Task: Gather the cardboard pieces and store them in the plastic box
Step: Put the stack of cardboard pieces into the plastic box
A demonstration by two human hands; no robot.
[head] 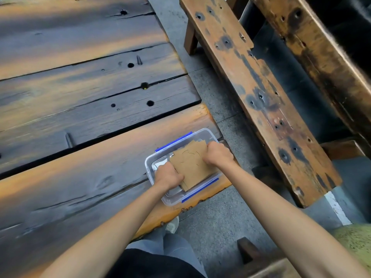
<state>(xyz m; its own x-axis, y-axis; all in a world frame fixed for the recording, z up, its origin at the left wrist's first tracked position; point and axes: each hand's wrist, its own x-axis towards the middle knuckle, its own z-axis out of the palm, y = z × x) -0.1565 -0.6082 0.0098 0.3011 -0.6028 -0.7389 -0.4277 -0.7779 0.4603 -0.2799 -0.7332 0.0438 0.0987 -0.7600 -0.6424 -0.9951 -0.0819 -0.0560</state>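
Note:
A clear plastic box [153,157] with blue clips stands at the right corner of the wooden table. Inside it lies a stack of brown cardboard pieces [191,166], tilted a little across the box. My left hand [167,176] grips the near left edge of the stack, fingers curled over it. My right hand [218,153] grips the far right edge of the same stack. Both hands are partly inside the box, and the lower pieces are hidden under the top sheet.
The table [80,97] is made of dark planks with holes and gaps. A worn wooden bench [261,93] runs along the right, across a strip of grey concrete floor [216,221]. My leg and shoe [172,225] show below the table edge.

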